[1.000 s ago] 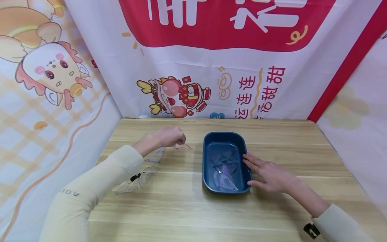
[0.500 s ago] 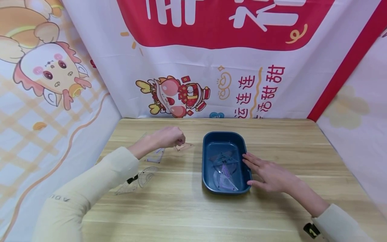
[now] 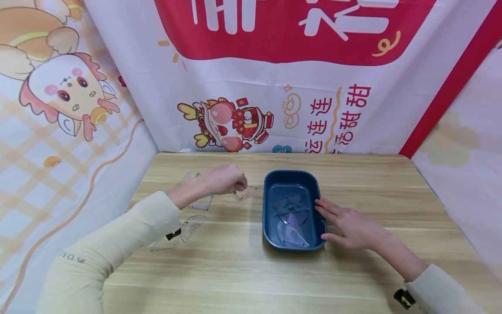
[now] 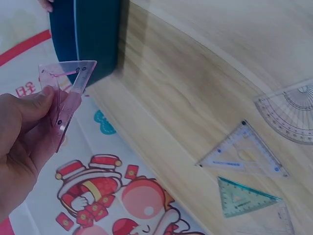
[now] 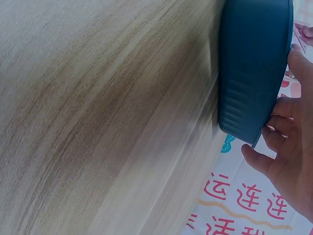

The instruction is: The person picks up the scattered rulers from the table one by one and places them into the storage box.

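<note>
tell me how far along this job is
Apparently done: clear drawing tools in the blue tray. In hand: the left hand pinches a pink set square; the right hand touches the tray. Probably left, on the table: a protractor, a green set square and others.

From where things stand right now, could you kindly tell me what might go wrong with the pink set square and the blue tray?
The left hand pinches the thin pink set square, so it might slip or twist. The blue tray has raised walls, so the set square could catch on one if carried low. Inside, clear drawing pieces overlap, so another might land askew on them.
</note>
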Demonstrator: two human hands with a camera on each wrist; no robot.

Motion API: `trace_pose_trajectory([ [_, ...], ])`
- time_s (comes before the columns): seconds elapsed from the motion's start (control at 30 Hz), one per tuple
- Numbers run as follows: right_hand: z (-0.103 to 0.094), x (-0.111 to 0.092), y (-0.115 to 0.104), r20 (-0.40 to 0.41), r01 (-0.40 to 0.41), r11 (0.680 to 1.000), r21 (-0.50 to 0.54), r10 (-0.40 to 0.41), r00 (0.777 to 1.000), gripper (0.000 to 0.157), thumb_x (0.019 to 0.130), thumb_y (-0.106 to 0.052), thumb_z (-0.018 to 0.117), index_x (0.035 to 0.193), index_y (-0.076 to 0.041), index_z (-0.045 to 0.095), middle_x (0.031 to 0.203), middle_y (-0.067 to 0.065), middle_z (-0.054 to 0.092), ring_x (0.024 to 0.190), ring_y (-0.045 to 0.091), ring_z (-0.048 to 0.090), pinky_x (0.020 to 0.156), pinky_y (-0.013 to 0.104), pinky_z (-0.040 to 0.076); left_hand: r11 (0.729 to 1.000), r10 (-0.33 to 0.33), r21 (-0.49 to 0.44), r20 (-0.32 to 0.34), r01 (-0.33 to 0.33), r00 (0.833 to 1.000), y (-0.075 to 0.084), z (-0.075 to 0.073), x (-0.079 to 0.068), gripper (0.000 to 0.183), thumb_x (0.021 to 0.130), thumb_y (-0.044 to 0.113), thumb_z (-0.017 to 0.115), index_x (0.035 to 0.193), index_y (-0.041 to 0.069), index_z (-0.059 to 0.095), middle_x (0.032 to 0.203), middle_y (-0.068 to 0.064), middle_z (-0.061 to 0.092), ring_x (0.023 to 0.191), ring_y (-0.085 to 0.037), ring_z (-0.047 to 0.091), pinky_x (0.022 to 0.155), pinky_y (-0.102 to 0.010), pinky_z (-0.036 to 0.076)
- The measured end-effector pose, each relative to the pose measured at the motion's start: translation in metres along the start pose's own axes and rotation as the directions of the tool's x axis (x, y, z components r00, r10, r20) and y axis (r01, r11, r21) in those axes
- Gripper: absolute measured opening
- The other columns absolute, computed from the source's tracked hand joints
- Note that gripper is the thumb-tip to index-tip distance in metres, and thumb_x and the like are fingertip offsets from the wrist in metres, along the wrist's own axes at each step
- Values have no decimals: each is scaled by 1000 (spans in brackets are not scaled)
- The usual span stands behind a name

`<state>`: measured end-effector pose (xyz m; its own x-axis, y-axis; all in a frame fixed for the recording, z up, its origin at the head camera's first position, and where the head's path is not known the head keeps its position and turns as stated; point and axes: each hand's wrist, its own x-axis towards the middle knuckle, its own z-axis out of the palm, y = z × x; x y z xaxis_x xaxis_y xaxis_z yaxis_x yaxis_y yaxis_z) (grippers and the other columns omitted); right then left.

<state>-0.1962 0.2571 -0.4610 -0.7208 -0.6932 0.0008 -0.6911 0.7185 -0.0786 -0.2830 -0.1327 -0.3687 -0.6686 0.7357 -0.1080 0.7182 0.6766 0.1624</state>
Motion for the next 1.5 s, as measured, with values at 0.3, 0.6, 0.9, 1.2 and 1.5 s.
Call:
trace_pose_trajectory([
  [0.3,1,0,0,1,-4,1000,6,4,1000,77,94,-55,59,151,-5,41,163,14,29,149,31,33,109,52,45,999,32,9,3,-32,999,15,-8,4,14,92,6,69,98,13,79,92,0,77,81,-9,69,76,-19,58],
  [0.6,0,0,0,8,-14,1000,11,14,1000,78,94,-54,59,151,-5,40,163,14,29,150,32,32,109,53,45,998,49,-40,34,-48,998,25,-15,8,14,93,6,68,99,11,79,90,-1,76,76,-7,66,74,-18,58],
  [0.9,0,1,0,10,-10,1000,6,10,1000,78,94,-56,58,151,-5,40,163,14,29,149,32,32,107,54,46,994,95,-62,17,-93,995,34,-19,12,13,94,8,66,95,10,79,85,0,75,71,-6,64,69,-16,56],
  [1.2,3,1,1,15,-12,1000,0,12,1000,79,95,-59,56,152,-6,40,163,14,29,149,32,33,107,54,47,989,111,-102,40,-106,993,43,-19,21,12,94,9,67,93,10,79,84,-2,75,68,-6,64,67,-16,56],
  [1.5,2,0,0,7,-13,1000,8,13,1000,79,94,-59,56,152,-6,40,164,13,28,149,32,33,106,55,47,990,96,-115,75,-87,993,56,-21,35,11,95,11,67,91,10,77,82,2,72,69,-4,65,67,-14,55],
])
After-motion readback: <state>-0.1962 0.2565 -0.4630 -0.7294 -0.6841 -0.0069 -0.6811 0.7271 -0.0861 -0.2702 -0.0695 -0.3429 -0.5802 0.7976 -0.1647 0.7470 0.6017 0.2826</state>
